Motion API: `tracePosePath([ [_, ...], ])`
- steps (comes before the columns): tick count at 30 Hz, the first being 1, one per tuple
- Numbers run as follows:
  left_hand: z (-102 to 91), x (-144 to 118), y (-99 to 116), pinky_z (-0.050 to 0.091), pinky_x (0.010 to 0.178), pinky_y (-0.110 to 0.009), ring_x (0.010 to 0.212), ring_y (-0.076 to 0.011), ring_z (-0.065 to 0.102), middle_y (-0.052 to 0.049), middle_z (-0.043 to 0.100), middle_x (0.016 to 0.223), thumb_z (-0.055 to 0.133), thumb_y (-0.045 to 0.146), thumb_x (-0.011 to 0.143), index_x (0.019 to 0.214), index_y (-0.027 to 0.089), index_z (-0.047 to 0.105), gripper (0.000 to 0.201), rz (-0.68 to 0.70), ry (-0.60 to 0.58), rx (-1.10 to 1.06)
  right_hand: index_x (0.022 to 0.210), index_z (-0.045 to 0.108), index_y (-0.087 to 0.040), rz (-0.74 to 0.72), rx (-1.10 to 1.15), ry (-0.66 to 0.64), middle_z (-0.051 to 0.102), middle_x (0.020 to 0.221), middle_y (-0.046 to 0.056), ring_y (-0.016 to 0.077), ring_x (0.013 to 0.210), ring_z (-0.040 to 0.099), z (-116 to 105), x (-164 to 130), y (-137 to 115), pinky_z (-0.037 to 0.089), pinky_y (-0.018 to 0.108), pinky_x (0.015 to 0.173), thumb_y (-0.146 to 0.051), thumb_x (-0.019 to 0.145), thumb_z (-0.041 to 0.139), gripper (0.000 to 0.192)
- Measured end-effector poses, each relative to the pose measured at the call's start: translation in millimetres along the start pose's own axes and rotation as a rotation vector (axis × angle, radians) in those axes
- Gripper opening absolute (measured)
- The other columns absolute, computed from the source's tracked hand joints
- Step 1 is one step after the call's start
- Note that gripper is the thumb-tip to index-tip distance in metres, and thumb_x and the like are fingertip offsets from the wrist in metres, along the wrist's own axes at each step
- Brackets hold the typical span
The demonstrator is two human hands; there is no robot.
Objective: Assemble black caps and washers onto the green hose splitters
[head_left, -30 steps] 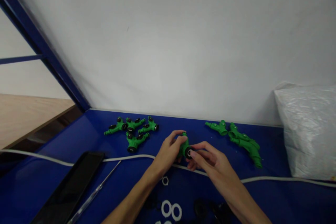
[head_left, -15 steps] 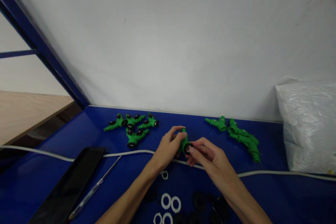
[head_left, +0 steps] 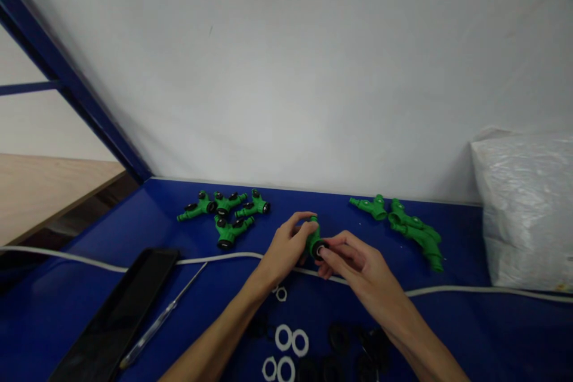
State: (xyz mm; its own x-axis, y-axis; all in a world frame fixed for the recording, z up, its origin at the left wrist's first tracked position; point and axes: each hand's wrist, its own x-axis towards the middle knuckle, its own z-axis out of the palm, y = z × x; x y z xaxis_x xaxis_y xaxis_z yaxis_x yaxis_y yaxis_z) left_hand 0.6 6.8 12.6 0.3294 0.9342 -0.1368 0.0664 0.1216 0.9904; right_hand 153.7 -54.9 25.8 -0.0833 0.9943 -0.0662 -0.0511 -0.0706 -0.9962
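My left hand [head_left: 284,250] is closed around a green plastic Y-shaped hose splitter [head_left: 314,237], held just above the blue table. The splitter's wide end has a black collar [head_left: 319,248] and points toward me and to the right. Closed at that collar, my right hand [head_left: 356,259] presses its thumb against the opening, where a pale ring partly shows. My right fingertips are partly hidden behind the collar. Nearer me lie white ring washers [head_left: 299,342], small white hex rings [head_left: 281,294] and dark round parts [head_left: 339,338].
Several green splitters with black knobs [head_left: 226,233] sit at the left. Other green bodies [head_left: 418,233] lie at the right, beside a clear plastic bag [head_left: 528,215]. A white cable [head_left: 465,290] crosses the table. A phone [head_left: 120,310] and a screwdriver [head_left: 154,328] lie at left.
Both hands keep nearly the same hold on the splitter. My right thumb has pressed slightly closer over the collar's opening. The whole view has shifted a little.
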Motion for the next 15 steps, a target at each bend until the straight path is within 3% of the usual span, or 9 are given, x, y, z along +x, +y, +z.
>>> tracePosePath([
  [15, 1.9, -2.5, 2.7, 0.033, 0.047, -0.022, 0.052, -0.0103, 0.043, 0.005, 0.051, 0.065, 0.054, 0.046, 0.089, 0.126, 0.019, 0.063, 0.047, -0.007, 0.015, 0.051, 0.085, 0.061, -0.020, 0.018, -0.035, 0.010, 0.072, 0.071, 0.000, 0.0155, 0.066, 0.069, -1.5, -0.4, 5.2, 0.054, 0.029, 0.066, -0.052, 0.081, 0.079, 0.036],
])
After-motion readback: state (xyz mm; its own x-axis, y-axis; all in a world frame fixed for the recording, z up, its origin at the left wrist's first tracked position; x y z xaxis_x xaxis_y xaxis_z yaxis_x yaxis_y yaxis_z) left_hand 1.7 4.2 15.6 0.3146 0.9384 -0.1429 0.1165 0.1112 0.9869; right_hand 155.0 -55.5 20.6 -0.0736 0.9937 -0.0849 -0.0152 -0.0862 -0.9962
